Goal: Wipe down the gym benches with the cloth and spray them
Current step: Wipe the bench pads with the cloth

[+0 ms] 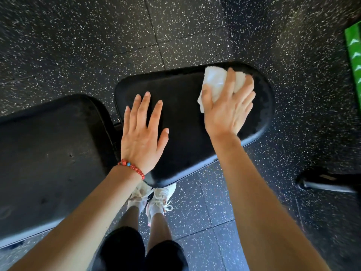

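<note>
A black padded bench seat fills the middle of the head view. A longer black bench pad lies to its left, across a narrow gap. My left hand rests flat on the seat's left half, fingers straight and spread. My right hand presses a white cloth onto the seat's far right corner, fingers lying over the cloth. A damp sheen shows along the seat's right edge. No spray bottle is in view.
Speckled black rubber floor surrounds the benches. A green object stands at the right edge. A bench foot with a metal bar lies on the floor at right. My legs and white shoes stand below the seat's near edge.
</note>
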A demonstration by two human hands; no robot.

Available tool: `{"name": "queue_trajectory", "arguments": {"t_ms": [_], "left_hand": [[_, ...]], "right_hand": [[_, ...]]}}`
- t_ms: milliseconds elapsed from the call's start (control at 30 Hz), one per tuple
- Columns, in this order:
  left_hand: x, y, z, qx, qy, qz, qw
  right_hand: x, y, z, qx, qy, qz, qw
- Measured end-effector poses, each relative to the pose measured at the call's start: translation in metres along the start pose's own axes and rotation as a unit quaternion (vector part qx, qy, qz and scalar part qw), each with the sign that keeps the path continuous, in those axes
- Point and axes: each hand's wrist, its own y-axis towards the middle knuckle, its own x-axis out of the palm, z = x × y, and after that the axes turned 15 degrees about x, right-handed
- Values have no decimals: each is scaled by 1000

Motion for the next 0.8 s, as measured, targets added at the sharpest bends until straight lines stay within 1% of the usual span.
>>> {"name": "queue_trajectory", "arguments": {"t_ms": [133, 233, 300, 433, 533, 600, 667, 800], "left_hand": [[6, 19, 11, 17, -5, -17, 1000], [12, 27, 17, 32, 8, -27, 999], [15, 28, 18, 37, 23, -34, 998], [18, 27, 16, 42, 34, -29, 998], [21, 27, 15, 48, 43, -21, 998], [21, 26, 14, 46, 42, -19, 998], [22, 26, 15, 45, 37, -23, 998], [20, 26, 15, 43, 33, -28, 998]], "right_hand": [[-13, -46, 38, 8, 6, -15, 1000], [-19, -56, 49, 2, -9, -26, 1000], [-18, -40, 45, 5, -5, -19, 1000], [-13, 32, 27, 80, 0, 8, 997], [-10, 60, 29, 73, -8, 5, 997], [-10, 51, 38, 80, 6, 4, 997], [-15, 29, 55, 111, 25, 1, 994], [-30, -16, 86, 165, 40, -37, 985]]}}
